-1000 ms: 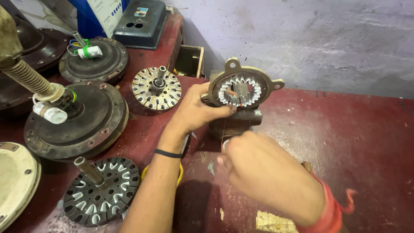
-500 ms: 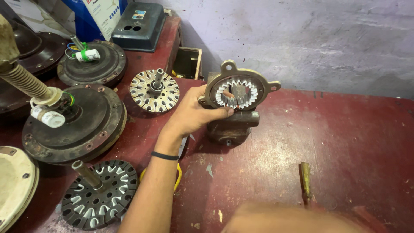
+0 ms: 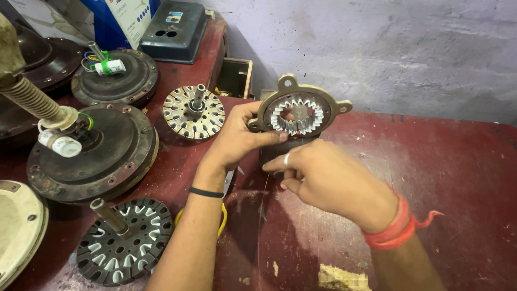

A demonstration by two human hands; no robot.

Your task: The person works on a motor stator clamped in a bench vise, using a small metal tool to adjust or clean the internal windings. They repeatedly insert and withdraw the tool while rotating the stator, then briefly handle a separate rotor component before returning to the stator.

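The round stator plate (image 3: 298,114), a brass-coloured ring with ear lugs and pale windings around its central opening, stands tilted on its edge near the back of the red desk (image 3: 458,178), on top of a dark block that is mostly hidden. Its flat face looks toward the camera, so its axis points roughly toward the person. The left hand (image 3: 237,137) grasps the plate at its left rim, with the thumb lying along the lower edge. The right hand (image 3: 318,175) is just below and a little to the right of the plate, its fingers curled in a loose grip toward the block; whether it pinches some small thing I cannot tell. Thus the plate lies above and behind the right hand, and the left hand is the nearer one, already touching it. To the left stand a silver rotor with a shaft (image 3: 194,111), a large dark fan motor housing (image 3: 91,153), and a black rotor (image 3: 123,240) at the front. A dark box (image 3: 175,32) sits behind.
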